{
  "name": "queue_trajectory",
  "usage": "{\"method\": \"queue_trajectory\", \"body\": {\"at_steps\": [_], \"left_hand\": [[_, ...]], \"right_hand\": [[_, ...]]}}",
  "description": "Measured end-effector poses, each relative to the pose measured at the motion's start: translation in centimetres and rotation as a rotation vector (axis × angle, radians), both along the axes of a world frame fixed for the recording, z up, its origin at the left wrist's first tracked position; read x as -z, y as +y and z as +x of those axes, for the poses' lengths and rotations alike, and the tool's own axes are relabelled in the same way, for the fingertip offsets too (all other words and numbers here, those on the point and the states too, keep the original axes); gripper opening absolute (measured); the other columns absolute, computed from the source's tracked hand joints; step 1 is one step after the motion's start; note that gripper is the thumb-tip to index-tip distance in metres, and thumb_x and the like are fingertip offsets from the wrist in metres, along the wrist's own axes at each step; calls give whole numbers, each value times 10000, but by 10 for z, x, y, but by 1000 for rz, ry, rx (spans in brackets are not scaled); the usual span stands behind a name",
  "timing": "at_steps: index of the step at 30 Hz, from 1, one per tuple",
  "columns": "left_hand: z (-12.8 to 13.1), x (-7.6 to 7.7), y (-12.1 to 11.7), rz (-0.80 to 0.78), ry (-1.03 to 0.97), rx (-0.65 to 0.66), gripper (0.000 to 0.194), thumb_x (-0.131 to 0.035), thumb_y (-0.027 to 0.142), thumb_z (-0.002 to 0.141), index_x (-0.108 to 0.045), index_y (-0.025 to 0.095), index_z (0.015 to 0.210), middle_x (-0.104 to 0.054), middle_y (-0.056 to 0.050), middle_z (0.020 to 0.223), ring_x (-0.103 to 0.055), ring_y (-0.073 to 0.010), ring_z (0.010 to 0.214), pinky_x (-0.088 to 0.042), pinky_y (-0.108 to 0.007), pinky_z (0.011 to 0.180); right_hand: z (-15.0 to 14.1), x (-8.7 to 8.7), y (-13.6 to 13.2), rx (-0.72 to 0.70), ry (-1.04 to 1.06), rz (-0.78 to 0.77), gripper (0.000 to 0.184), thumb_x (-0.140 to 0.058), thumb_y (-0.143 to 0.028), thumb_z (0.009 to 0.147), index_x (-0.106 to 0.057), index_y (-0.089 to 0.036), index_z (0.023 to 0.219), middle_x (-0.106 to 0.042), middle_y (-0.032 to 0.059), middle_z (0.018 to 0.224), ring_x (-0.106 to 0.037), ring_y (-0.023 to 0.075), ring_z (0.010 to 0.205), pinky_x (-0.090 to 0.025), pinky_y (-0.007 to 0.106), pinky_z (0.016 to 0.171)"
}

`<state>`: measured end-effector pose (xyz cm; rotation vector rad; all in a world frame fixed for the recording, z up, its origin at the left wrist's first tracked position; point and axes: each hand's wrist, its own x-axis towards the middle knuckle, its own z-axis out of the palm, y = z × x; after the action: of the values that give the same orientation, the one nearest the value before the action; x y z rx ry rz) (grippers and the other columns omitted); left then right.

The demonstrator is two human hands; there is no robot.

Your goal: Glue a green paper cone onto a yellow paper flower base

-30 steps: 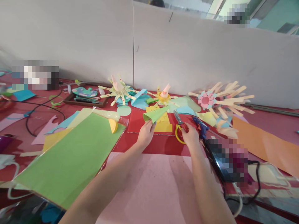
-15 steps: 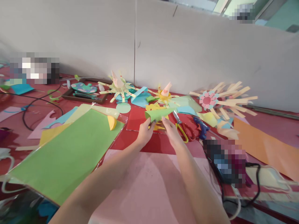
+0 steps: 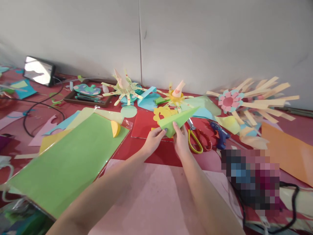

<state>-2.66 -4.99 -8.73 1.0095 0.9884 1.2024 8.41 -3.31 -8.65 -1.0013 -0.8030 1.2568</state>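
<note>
A green paper cone (image 3: 178, 119) is held up between my two hands, its tip pointing right and away. My left hand (image 3: 156, 138) grips the cone's wide end, thumb on top. My right hand (image 3: 180, 138) holds it near the middle, thumb pressed on the paper and the other fingers mostly hidden behind. Just behind the cone lies a yellow paper flower cutout (image 3: 161, 113) on a red sheet (image 3: 141, 125). To the right of my right hand rest scissors (image 3: 198, 140) with yellow and red handles.
A blue glue gun (image 3: 220, 134) lies right of the scissors. Wrapped green paper (image 3: 70, 160) with a yellow folded piece (image 3: 115, 128) is at left. Paper strip crafts (image 3: 123, 86) and a pink-blue paper flower (image 3: 230, 100) stand along the wall. A lit tablet (image 3: 39, 71) leans at far left.
The cone has swung so its tip points further up and right, and more of its side shows. My right hand has moved slightly down. The camera view has shifted a little.
</note>
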Motion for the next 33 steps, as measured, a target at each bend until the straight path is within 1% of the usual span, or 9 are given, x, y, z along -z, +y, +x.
{"method": "queue_trajectory", "body": {"at_steps": [2, 4, 7, 13, 17, 21, 26, 29, 33], "left_hand": [[-2, 0, 0, -16, 121, 7, 314, -616, 474, 749, -651, 167, 691, -670, -12, 725, -620, -189, 758, -493, -343, 793], [-3, 0, -1, -19, 206, 20, 329, -602, 472, 758, -625, 164, 644, -644, -8, 673, -595, -178, 720, -483, -327, 755], [-3, -3, -3, 3, 223, 54, 322, -563, 459, 784, -622, 164, 668, -636, -10, 689, -570, -162, 703, -467, -303, 717], [-3, -11, -9, -29, 231, 91, 319, -509, 424, 836, -612, 176, 663, -633, -13, 705, -576, -157, 705, -466, -296, 721], [-5, -10, -9, -6, 344, 22, 313, -496, 379, 842, -603, 178, 627, -606, -6, 644, -543, -146, 641, -440, -273, 639], [-5, -9, -8, 74, 522, -48, 292, -481, 329, 837, -581, 181, 605, -539, 13, 586, -450, -116, 564, -352, -243, 534], [-6, -11, -9, 147, 602, -83, 289, -476, 289, 829, -520, 185, 563, -441, 39, 516, -338, -89, 484, -286, -234, 477], [-6, -10, -10, 179, 641, -99, 281, -478, 275, 828, -527, 185, 566, -453, 39, 516, -351, -88, 484, -301, -232, 480], [-7, -8, -11, 207, 673, -113, 262, -479, 269, 838, -580, 183, 612, -540, 22, 566, -441, -98, 524, -348, -231, 501]], "right_hand": [[-2, -1, -3, 13, 10, 8, 467, -681, -383, 735, -564, -243, 1165, -635, 49, 1187, -615, 205, 1049, -508, 357, 885], [-4, -1, -4, 25, 3, 2, 511, -716, -369, 704, -560, -240, 1173, -649, 54, 1152, -632, 207, 1002, -519, 362, 858], [-5, -2, -5, 73, -38, -23, 576, -761, -344, 654, -555, -233, 1180, -658, 60, 1118, -643, 208, 955, -537, 356, 812], [-4, -1, -8, 193, -93, 0, 534, -721, -352, 701, -535, -255, 1191, -625, 52, 1187, -618, 198, 1038, -525, 352, 868], [-5, 1, -8, 220, -131, -34, 551, -749, -353, 665, -543, -236, 1163, -645, 61, 1155, -630, 203, 1018, -531, 354, 861], [-7, 0, -8, 201, -133, -48, 548, -776, -347, 623, -566, -214, 1111, -661, 70, 1113, -645, 208, 981, -542, 353, 841], [-7, 3, -8, 209, -176, -41, 617, -774, -344, 619, -529, -225, 1172, -649, 73, 1132, -642, 211, 989, -549, 370, 847], [-7, 7, -8, 206, -208, -32, 635, -775, -345, 616, -524, -227, 1187, -638, 75, 1149, -635, 216, 1010, -547, 379, 859], [-6, 7, -8, 193, -211, -24, 619, -776, -350, 615, -539, -216, 1171, -643, 77, 1137, -637, 214, 1001, -544, 372, 861]]}}
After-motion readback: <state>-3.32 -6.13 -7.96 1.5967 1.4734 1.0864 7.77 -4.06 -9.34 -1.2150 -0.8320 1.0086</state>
